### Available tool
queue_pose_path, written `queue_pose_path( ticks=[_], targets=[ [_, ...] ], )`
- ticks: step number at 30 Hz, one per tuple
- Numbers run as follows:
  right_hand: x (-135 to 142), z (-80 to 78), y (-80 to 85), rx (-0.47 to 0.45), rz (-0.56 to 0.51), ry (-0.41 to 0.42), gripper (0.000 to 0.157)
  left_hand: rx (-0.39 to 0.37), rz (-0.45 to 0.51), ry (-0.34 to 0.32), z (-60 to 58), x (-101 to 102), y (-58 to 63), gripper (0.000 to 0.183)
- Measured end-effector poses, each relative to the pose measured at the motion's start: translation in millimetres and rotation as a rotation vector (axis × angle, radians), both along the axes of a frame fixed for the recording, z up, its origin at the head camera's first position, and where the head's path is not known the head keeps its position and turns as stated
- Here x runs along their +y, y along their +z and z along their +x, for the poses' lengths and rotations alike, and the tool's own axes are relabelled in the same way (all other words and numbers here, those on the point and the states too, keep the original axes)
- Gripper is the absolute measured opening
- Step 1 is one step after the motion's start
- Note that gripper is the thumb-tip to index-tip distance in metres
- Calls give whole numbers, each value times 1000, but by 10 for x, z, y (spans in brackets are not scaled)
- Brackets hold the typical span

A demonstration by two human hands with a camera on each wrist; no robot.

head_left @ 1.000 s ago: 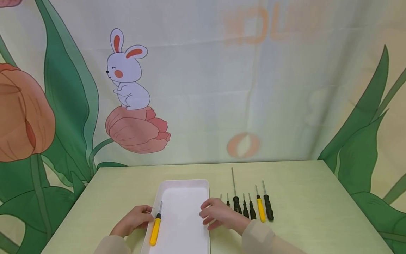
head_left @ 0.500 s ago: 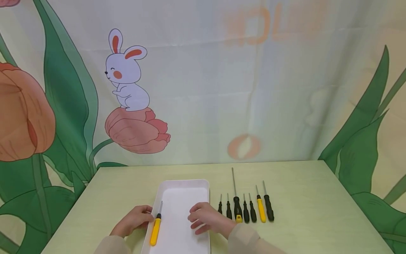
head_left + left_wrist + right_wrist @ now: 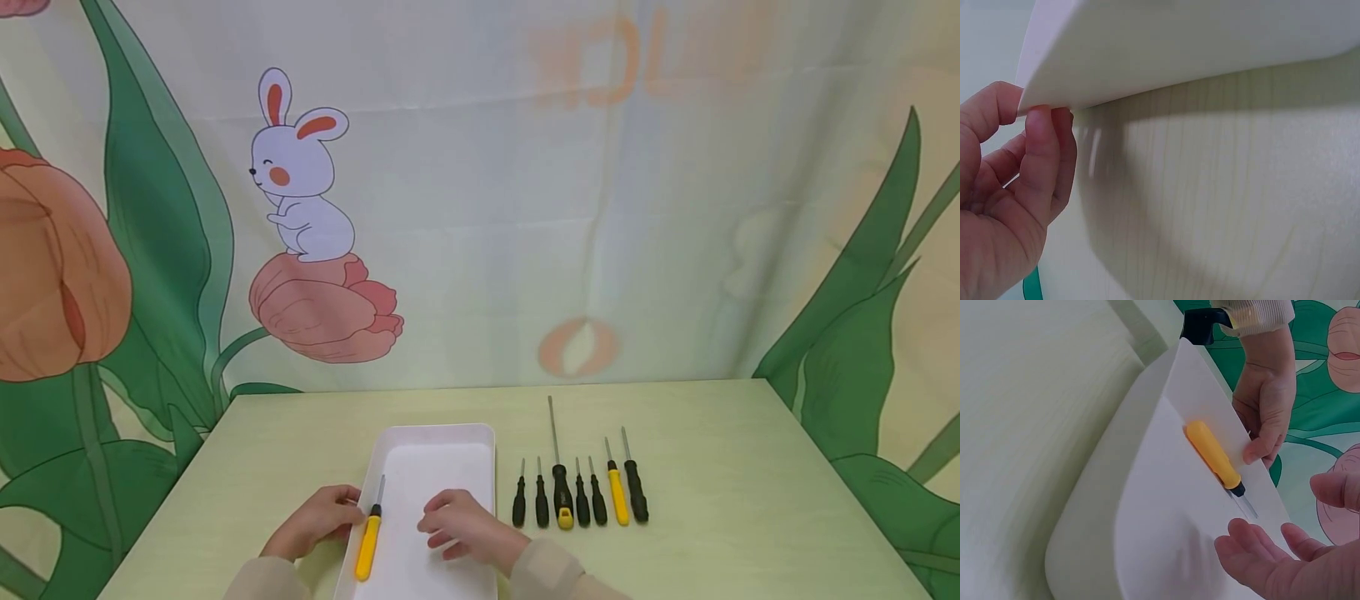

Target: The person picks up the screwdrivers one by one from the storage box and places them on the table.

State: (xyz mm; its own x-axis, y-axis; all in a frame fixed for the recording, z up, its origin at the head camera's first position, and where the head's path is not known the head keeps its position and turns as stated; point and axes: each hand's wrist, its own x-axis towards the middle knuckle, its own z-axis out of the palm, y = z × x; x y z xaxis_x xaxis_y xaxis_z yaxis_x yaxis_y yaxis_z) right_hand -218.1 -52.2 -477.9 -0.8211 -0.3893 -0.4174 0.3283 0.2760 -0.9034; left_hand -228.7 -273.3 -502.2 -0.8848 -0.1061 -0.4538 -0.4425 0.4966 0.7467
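Observation:
A white rectangular tray (image 3: 438, 467) lies on the table, and a yellow-handled screwdriver (image 3: 367, 546) rests inside along its left wall, tip pointing away. At that left rim my left hand (image 3: 318, 518) pinches the tray's edge between thumb and fingers; the left wrist view shows the fingertips of the left hand (image 3: 1029, 169) against the outer wall. Over the middle of the tray hovers my right hand (image 3: 467, 527), its fingers loosely bent and holding nothing. In the right wrist view, the right hand (image 3: 1291, 559) is apart from the yellow screwdriver (image 3: 1213, 453).
To the right of the tray, several screwdrivers lie side by side on the table, among them a long black one (image 3: 559, 492), a yellow one (image 3: 617, 496) and a black one (image 3: 636, 492) at the row's end. A printed curtain (image 3: 480, 250) hangs behind the table (image 3: 720, 483).
My right hand has moved left from the tray's right rim to over its middle, uncovering the screwdrivers on the left of the row. My left hand and the tray have stayed put.

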Motion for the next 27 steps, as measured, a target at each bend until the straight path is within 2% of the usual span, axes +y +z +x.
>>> queue_pose_path(
  ticks=[9,19,27],
  targets=[
    [-169,-6,-124,-30,35,-19,21,48,25,7,8,5,-51,37],
    [-306,16,-156,-40,-1,-38,23,50,19,7,-8,-11,-91,36],
    [-423,36,-221,-47,-17,-61,29,80,19,-11,-2,-12,-104,36]
  ],
)
